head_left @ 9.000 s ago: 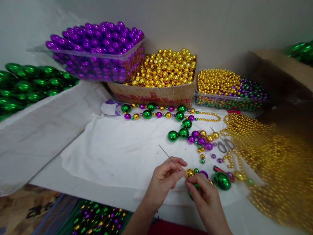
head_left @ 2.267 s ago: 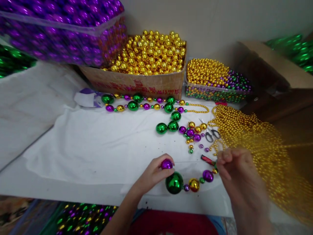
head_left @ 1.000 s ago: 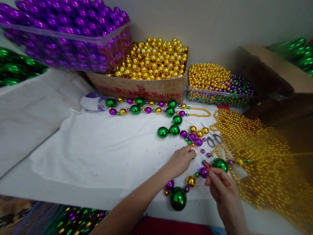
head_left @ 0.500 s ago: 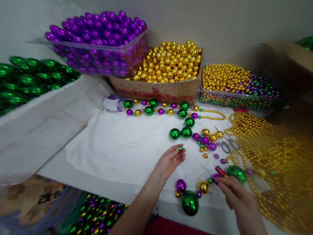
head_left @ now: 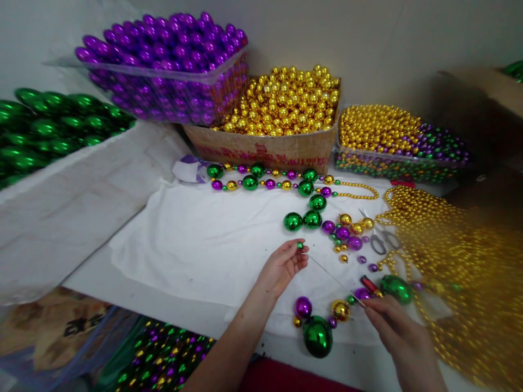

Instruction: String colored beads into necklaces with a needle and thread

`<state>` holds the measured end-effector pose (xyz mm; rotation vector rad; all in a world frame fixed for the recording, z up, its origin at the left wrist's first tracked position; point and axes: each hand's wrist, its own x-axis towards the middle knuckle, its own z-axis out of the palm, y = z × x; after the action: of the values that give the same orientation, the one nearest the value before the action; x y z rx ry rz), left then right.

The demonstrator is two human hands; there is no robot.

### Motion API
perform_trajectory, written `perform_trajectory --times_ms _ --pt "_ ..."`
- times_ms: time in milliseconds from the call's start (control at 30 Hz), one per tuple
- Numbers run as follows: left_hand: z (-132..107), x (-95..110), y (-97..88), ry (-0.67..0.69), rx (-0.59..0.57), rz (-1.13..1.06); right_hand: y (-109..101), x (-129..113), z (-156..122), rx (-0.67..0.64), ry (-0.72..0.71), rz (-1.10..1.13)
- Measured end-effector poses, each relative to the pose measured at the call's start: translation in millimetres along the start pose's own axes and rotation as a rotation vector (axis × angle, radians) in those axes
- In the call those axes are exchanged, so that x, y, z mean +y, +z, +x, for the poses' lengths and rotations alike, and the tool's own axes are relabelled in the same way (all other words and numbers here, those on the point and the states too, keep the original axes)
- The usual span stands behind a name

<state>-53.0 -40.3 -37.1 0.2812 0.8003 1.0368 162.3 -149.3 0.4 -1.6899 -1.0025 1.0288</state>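
My left hand [head_left: 283, 265] pinches a small green bead [head_left: 300, 245] between thumb and fingertips above the white cloth [head_left: 204, 245]. My right hand [head_left: 398, 332] grips a long thin needle [head_left: 333, 279] whose tip points at that bead. Below the needle lies a partly strung strand: a purple ball [head_left: 303, 307], a big green ball [head_left: 317, 336], a gold ball [head_left: 340, 310] and another green ball [head_left: 395, 288].
A finished strand [head_left: 278, 182] and loose balls [head_left: 327, 223] lie on the cloth with small scissors [head_left: 382, 242]. Behind stand a tub of purple balls [head_left: 167, 65], a carton of gold balls [head_left: 281, 109] and a tray of small beads [head_left: 392, 141]. Gold bead chains [head_left: 457, 261] pile up right; green balls [head_left: 49, 130] left.
My right hand has swung the needle up so its tip reaches the small green bead in my left hand. My left hand has stayed where it was.
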Motion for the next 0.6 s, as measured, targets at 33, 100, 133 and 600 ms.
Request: perform_trajectory --times_ms 33,100,133,600 --pt "-1 0 0.7 0.001 -0.001 0.006 -1 1 0 -0.016 -0.008 -0.006" --pt "-2 0 2.0 0.003 -0.005 0.016 -3 5 1 -0.038 -0.019 -0.017" --pt "-2 0 2.5 0.004 -0.008 0.02 -4 7 2 -0.045 -0.023 -0.021" --pt "-27 -7 33.0 -0.01 -0.142 0.259 46 -6 7 -0.073 -0.04 0.091"
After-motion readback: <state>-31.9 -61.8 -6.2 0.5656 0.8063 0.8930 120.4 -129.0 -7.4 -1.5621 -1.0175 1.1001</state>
